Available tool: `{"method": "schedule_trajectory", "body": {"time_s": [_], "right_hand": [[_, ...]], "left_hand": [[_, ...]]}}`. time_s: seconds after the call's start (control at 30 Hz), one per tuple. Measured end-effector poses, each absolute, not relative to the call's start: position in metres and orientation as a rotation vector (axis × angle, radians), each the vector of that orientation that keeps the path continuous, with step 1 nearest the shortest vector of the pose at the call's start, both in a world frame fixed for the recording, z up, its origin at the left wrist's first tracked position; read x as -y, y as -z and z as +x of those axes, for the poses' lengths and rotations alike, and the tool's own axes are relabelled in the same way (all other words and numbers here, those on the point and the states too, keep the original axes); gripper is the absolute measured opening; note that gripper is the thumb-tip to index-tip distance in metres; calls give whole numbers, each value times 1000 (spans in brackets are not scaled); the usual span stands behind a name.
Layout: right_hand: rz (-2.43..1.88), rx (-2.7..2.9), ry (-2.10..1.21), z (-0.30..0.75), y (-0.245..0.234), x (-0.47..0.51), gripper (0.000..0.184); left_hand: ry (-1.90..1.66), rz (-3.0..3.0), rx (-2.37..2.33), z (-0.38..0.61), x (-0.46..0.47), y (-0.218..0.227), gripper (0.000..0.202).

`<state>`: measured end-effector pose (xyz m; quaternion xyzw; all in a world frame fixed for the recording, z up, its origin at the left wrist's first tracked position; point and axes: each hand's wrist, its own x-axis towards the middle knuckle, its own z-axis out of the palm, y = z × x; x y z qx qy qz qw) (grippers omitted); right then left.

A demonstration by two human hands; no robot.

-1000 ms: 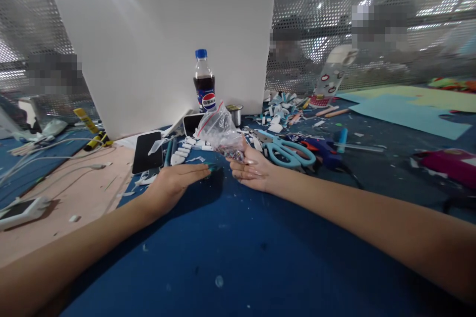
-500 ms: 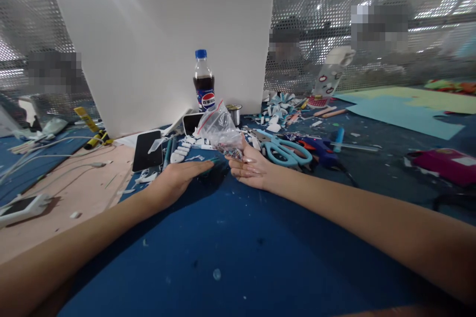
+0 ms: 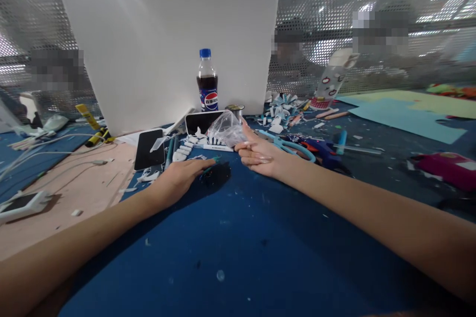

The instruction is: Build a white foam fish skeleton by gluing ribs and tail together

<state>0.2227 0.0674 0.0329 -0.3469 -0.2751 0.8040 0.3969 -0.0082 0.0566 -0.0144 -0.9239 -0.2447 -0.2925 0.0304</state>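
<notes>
My left hand [image 3: 181, 177] hovers low over the blue table, its fingers pinched on a small dark-green piece [image 3: 216, 159] whose shape is too small to make out. Across a short gap to the right, my right hand [image 3: 258, 154] has curled fingers around the near end of a clear plastic bag [image 3: 227, 130], thumb pointing up. What the bag contains is hidden now. Just beyond the left fingertips lie white cut pieces [image 3: 182, 151] and a white strip [image 3: 219, 148]. Light-blue scissors [image 3: 293, 148] rest behind my right wrist.
A cola bottle [image 3: 207, 81] and a wire spool [image 3: 235, 108] stand before a white board [image 3: 167, 34]. Phones [image 3: 149, 150] lie at the left. To the right are a blue glue gun [image 3: 323, 151], paper scraps [image 3: 280, 109], a tilted water bottle [image 3: 331, 79] and blue paper [image 3: 405, 119].
My right hand has moved slightly away and to the right, and the bag has sunk lower. The colourful bits seen in its bottom no longer show. My left hand has barely moved.
</notes>
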Motion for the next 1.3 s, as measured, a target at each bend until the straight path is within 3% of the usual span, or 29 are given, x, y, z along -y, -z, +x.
{"method": "schedule_trajectory", "body": {"time_s": [0.27, 0.6, 0.83, 1.0, 1.3], "right_hand": [[-1320, 1133, -1683, 238, -42, -73, 12], [-1572, 1825, -1235, 261, -56, -85, 47], [-1064, 1508, -1353, 219, -50, -54, 42], [-1043, 1081, -1441, 205, -43, -39, 41], [-1054, 837, -1502, 201, -41, -38, 41]], "left_hand": [[930, -2877, 821, -9, -56, 15, 32], [988, -2883, 814, -9, -55, 14, 33], [913, -2932, 809, -6, -52, 10, 30], [856, -2844, 831, -8, -47, 4, 28], [1031, -2409, 583, -6, -39, 1, 51]]}}
